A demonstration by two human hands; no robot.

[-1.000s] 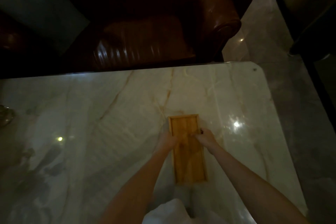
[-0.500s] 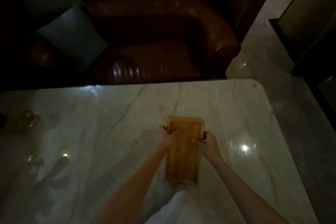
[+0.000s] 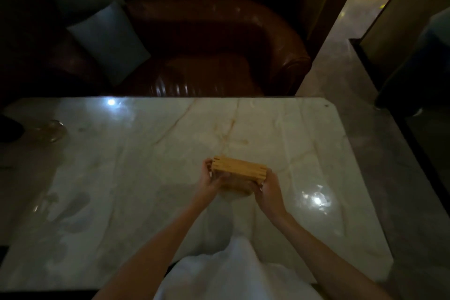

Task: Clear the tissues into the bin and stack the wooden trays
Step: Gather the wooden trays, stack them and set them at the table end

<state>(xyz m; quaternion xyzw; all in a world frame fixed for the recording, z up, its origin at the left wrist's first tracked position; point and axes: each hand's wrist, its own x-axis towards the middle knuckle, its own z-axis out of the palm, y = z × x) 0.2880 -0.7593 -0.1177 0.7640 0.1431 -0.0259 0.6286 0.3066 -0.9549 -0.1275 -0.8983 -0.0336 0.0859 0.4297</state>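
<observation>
Trays [image 3: 238, 170] are held in both hands above the desk [image 3: 146, 165], in a stack tilted so that the far end faces the camera and shows several thin wooden layers. The exact number of layers cannot be told in the dim light. The left hand [image 3: 210, 178] closes its grip on the left side of the stack, with the fingers wrapped around the edge. The right hand [image 3: 269, 192] closes its grip on the right side in the same way, a little nearer to the person. The near end of the stack is low between the two grips and looks blurred; whether it touches the desk cannot be told. Well to the left of the grips, near the left edge of the desk, there is a small glass thing [image 3: 54, 130]. Beyond the grips, past the far edge of the desk, a brown leather sofa [image 3: 219, 56] stands with a grey cushion [image 3: 109, 41] on it. Below the grips, white cloth [image 3: 231, 273] of the person's clothes covers the near edge.
</observation>
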